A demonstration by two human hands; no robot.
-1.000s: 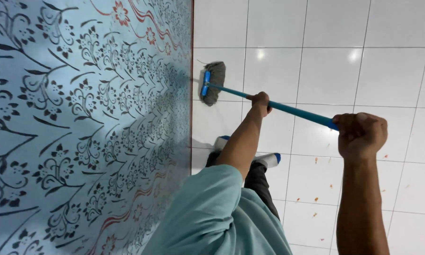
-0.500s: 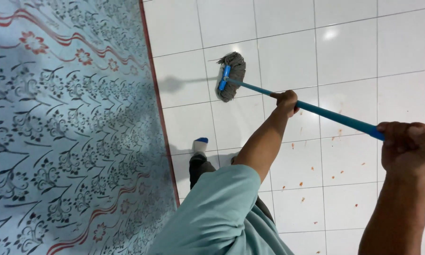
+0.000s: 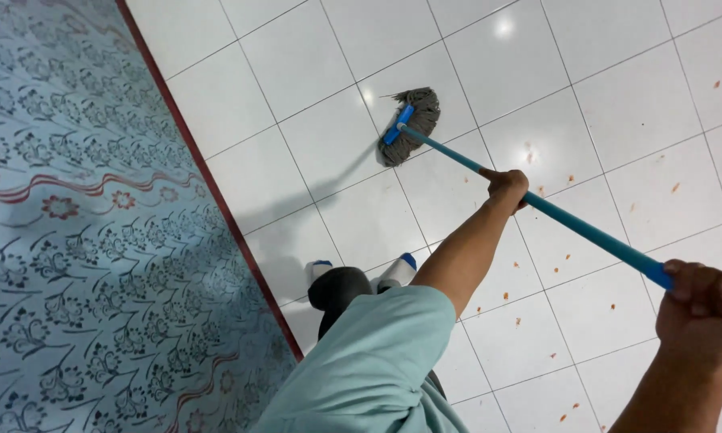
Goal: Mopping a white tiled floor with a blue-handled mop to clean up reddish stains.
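Observation:
A mop with a blue handle and a grey string head rests on the white tiled floor. My left hand grips the handle partway down, the arm reaching out from a light teal sleeve. My right hand is closed around the handle's upper end at the lower right. The mop head lies flat on a tile, apart from the carpet edge.
A light blue carpet with dark floral patterns and a red border covers the left side. Small orange specks are scattered over the tiles at the right. My feet in white and blue footwear stand near the carpet edge.
The mop head has slid right, away from the carpet edge. The view has swung, so the carpet sits further left and more speckled tiles show. Both hands keep their hold.

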